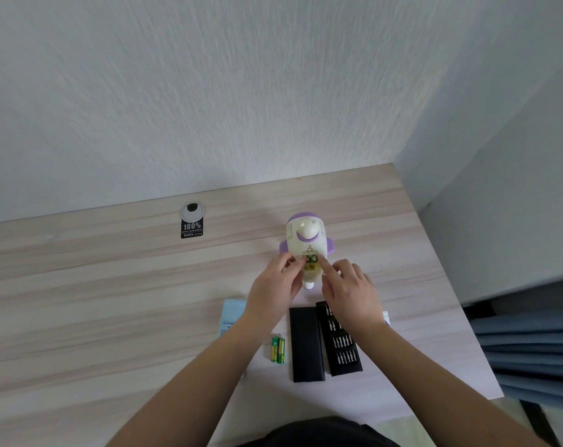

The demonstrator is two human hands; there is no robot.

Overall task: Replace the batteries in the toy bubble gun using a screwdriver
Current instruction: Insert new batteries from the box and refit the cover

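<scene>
Now both hands work the open battery bay of the bubble gun (307, 240), lying mid-desk (112, 301). Left hand (275, 291) pinches the bay's edge, fingers together; right hand (351, 293) presses one extended fingertip (322, 263) on the green cells (others loosely curled). Best steady the body and press straight in. Its long axis runs away from the person, handle nearest. Two batteries (278, 350) lie nearby.

head view; steeply down over desk (112, 285)

"100%" on black tag (192, 230) (smaller txt below unreadable)
</scene>
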